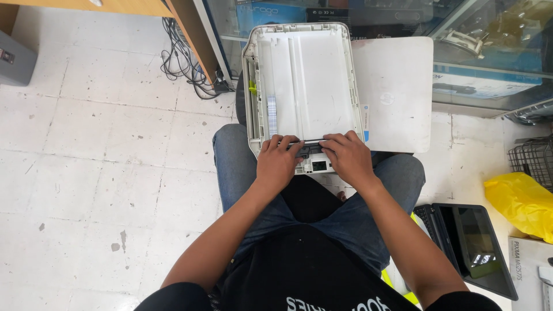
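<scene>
While seemingly empty, white printer shell [305, 80]: left hand [277, 164], right hand [348, 158], each grip pressed on its near edge.

place: likely repair shop | signs: glass display case [495, 52], opened printer [302, 86], laptop [469, 245] on floor

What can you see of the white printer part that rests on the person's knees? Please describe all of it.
The white printer part looks like hard plastic, a flat rectangular shell with a raised rim and a smooth pale inner panel. A grey strip and a small yellow-green tab sit along its left side. It rests on the knees, its far end pointing away. The left hand and right hand press its near edge, beside a small dark-windowed panel. A white lid lies to its right.
</scene>
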